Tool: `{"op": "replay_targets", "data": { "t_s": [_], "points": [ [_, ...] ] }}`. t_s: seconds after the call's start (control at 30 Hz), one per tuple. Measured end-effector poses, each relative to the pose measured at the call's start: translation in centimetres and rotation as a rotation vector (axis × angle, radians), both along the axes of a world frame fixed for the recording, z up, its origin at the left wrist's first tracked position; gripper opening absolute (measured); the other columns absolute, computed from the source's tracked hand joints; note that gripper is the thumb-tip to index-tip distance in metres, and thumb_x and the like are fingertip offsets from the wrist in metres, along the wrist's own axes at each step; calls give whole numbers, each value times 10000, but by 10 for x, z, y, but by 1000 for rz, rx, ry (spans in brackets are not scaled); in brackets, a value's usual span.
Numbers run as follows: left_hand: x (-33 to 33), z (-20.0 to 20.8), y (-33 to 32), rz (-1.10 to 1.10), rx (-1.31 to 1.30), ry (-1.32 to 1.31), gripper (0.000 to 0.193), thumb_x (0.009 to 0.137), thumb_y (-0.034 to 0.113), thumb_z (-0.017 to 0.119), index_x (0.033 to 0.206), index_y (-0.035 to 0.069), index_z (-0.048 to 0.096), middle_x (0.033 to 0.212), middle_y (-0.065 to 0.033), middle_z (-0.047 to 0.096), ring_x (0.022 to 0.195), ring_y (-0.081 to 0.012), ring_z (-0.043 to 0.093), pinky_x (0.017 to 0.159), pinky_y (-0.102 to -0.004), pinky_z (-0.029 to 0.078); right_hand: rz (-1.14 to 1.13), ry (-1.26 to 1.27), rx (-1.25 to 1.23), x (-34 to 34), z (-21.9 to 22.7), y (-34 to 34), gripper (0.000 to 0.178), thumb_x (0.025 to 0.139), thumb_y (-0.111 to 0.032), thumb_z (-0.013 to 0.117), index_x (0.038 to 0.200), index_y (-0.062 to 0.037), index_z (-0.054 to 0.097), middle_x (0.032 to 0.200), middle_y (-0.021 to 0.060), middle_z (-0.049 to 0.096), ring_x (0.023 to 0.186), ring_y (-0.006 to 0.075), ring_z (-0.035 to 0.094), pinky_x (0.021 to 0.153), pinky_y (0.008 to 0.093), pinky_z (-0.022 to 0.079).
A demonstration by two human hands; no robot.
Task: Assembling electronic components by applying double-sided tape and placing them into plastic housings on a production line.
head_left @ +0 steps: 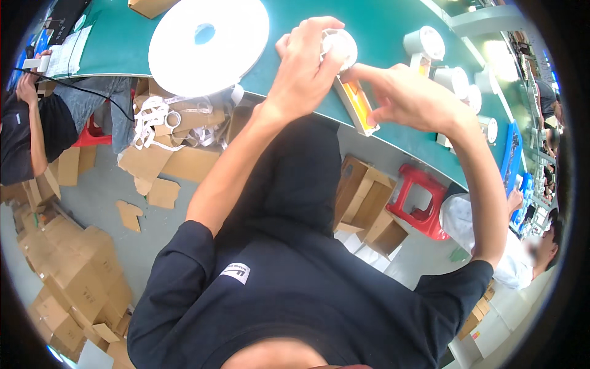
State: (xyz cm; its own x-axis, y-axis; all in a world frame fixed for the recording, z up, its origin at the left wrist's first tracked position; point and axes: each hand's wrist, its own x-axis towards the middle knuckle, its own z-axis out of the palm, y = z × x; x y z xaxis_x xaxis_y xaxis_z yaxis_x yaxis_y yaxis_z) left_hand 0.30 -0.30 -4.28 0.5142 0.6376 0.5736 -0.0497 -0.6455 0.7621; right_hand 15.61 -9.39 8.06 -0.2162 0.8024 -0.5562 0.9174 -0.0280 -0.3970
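Note:
My left hand (305, 71) is closed around the round head of a white spotlight (340, 49), over the near edge of the green table. From that head, a long narrow white housing (355, 106) with a yellow-orange inside slants down toward me. My right hand (410, 97) curls round the housing's right side, forefinger by the joint with the head and thumb at the lower end. Similar white spotlights (424, 44) stand on the table to the right, beyond my right hand.
A large white reel (175, 52) lies on the green table (295, 11) at left. Below it, white strip scraps (153, 117) fill a cardboard box. Red stools (421, 203) and cartons (80, 264) stand on the floor. Other people sit at left (37, 132) and right (519, 261).

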Motion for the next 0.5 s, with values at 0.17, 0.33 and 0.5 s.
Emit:
{"op": "replay_targets", "data": {
  "t_s": [0.17,0.33,0.5],
  "points": [
    [-1,-1,0,-21,-20,-1,287,900,108,504,1157,-20,494,907,-168,626,797,-252,626,733,-349,493,-8,24,102,1,-12,-8,650,766,-77,730,1347,-160,451,802,213,639,752,360,640,692,452,493],
    [-1,0,1,-24,-29,10,279,907,95,491,1159,-26,489,898,-166,623,782,-228,621,716,-334,495,40,16,192,2,-10,-9,607,765,-83,723,1314,-125,466,766,202,638,706,354,643,661,450,494],
    [-2,0,2,-24,-65,25,276,908,92,487,1157,-29,488,899,-165,623,790,-224,620,724,-334,496,-48,128,-65,-1,-2,-8,697,826,-422,697,1352,-93,380,740,208,637,700,355,660,659,425,515]
  ]
}}
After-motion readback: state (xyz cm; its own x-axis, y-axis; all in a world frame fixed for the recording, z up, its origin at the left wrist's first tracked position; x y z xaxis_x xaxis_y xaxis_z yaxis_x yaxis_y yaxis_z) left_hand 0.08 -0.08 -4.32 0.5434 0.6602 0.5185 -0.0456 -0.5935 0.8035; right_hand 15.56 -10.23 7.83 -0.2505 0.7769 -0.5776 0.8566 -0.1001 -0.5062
